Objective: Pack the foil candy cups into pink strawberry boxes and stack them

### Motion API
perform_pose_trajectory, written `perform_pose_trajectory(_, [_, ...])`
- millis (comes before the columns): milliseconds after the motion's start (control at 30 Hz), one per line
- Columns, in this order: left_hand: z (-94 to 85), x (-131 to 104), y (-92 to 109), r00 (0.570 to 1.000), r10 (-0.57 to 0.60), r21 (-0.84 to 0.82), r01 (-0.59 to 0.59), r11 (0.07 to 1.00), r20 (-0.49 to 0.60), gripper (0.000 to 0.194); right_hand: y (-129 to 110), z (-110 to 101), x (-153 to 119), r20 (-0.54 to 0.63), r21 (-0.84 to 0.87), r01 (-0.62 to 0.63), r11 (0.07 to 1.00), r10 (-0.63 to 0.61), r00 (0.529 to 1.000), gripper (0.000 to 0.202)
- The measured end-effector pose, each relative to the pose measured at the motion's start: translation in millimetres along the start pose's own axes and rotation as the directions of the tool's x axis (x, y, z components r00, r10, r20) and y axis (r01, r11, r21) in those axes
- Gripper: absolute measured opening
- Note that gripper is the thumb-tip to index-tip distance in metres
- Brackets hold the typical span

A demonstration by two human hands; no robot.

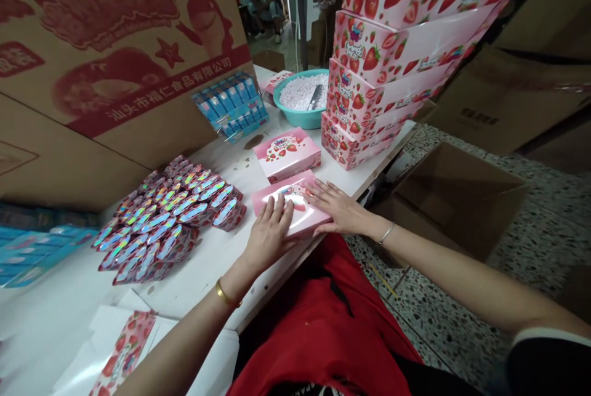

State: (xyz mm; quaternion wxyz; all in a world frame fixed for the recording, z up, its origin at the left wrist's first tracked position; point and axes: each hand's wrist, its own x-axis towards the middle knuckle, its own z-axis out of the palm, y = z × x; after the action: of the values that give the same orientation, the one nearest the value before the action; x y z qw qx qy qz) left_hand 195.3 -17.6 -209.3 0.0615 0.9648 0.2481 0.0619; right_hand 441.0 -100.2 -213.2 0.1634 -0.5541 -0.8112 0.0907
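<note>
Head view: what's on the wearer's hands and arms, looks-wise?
No gloves on either hand. Left hand: smooth gold-coloured bangle at the wrist, no sleeve in view. Right hand: thin silver-coloured bracelet at the wrist; farther up, a black sleeve with a pale edge. No rings, cables or markings that I can make out.

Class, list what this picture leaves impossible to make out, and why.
Head view:
Inside the pink box under left hand and right hand: hidden by its top.
Top of the strawberry box stack: cut off by upper edge.
Rest of the blue packs: cut off by left edge.
</note>
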Motion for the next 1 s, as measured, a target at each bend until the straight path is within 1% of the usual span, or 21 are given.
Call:
perform_pose_trajectory(33, [-2.8, 0.8, -1.7, 1.000, -0.003, -0.035, 0.002, 0.999, -0.008, 0.088, 0.2, 1.2, -4.6, -0.054, 0.079, -0.008, 0.997, 0.012, 0.998, 0.112])
perform_pose_trajectory(100, [-12.9, 2.3, -6.8, 0.999, -0.002, -0.129, -0.002, 0.992, -0.032, 0.082, -1.9, 4.3, -16.9, -0.171, 0.253, -0.050, 0.966, 0.095, 0.981, 0.120])
perform_pose_trajectory(167, [-26.4, 3.0, -11.0, 0.998, -0.011, -0.208, -0.002, 0.978, -0.063, 0.079, -7.6, 9.3, -30.3, -0.238, 0.396, -0.106, 0.912, 0.214, 0.948, 0.112])
perform_pose_trajectory(267, [-42.7, 2.0, -11.2, 0.995, -0.049, -0.250, 0.027, 0.968, -0.084, 0.075, -21.1, 18.5, -42.7, -0.264, 0.527, -0.165, 0.834, 0.346, 0.900, 0.097])
perform_pose_trajectory(333, [-46.8, 0.1, -8.1, 0.992, -0.095, -0.252, 0.072, 0.965, -0.078, 0.075, -30.4, 23.1, -42.7, -0.268, 0.582, -0.194, 0.790, 0.412, 0.871, 0.096])
perform_pose_trajectory(400, [-46.1, -3.1, -5.0, 0.987, -0.141, -0.264, 0.115, 0.958, -0.080, 0.074, -37.6, 24.8, -38.8, -0.268, 0.610, -0.217, 0.762, 0.456, 0.849, 0.097])
perform_pose_trajectory(467, [-43.7, -6.9, -3.3, 0.980, -0.175, -0.282, 0.142, 0.949, -0.093, 0.073, -41.5, 23.9, -35.0, -0.276, 0.621, -0.214, 0.754, 0.466, 0.841, 0.098])
perform_pose_trajectory(533, [-42.0, -10.4, -2.5, 0.974, -0.197, -0.288, 0.158, 0.945, -0.112, 0.071, -42.7, 22.3, -34.2, -0.290, 0.627, -0.188, 0.756, 0.450, 0.844, 0.099])
perform_pose_trajectory(633, [-41.0, -12.5, 0.6, 0.968, -0.221, -0.231, 0.190, 0.954, -0.117, 0.069, -42.5, 21.0, -37.4, -0.281, 0.615, -0.184, 0.767, 0.431, 0.858, 0.098])
perform_pose_trajectory(733, [-39.1, -9.5, 8.9, 0.967, -0.220, -0.155, 0.199, 0.968, -0.130, 0.070, -43.0, 20.2, -39.8, -0.280, 0.558, -0.212, 0.802, 0.422, 0.862, 0.096])
perform_pose_trajectory(800, [-37.4, -5.9, 15.3, 0.964, -0.211, -0.133, 0.190, 0.973, -0.161, 0.071, -43.4, 19.0, -39.2, -0.293, 0.509, -0.216, 0.833, 0.404, 0.867, 0.093])
perform_pose_trajectory(867, [-36.9, -3.4, 18.6, 0.962, -0.215, -0.126, 0.195, 0.973, -0.170, 0.072, -43.1, 17.6, -37.5, -0.293, 0.467, -0.209, 0.859, 0.374, 0.880, 0.089])
perform_pose_trajectory(933, [-37.3, -4.1, 15.2, 0.967, -0.211, -0.131, 0.193, 0.972, -0.145, 0.074, -42.3, 16.9, -36.0, -0.288, 0.440, -0.193, 0.877, 0.341, 0.895, 0.083])
perform_pose_trajectory(1000, [-36.6, -8.7, 4.3, 0.983, -0.144, -0.170, 0.123, 0.978, -0.116, 0.078, -41.4, 17.1, -35.4, -0.292, 0.428, -0.185, 0.884, 0.329, 0.898, 0.079])
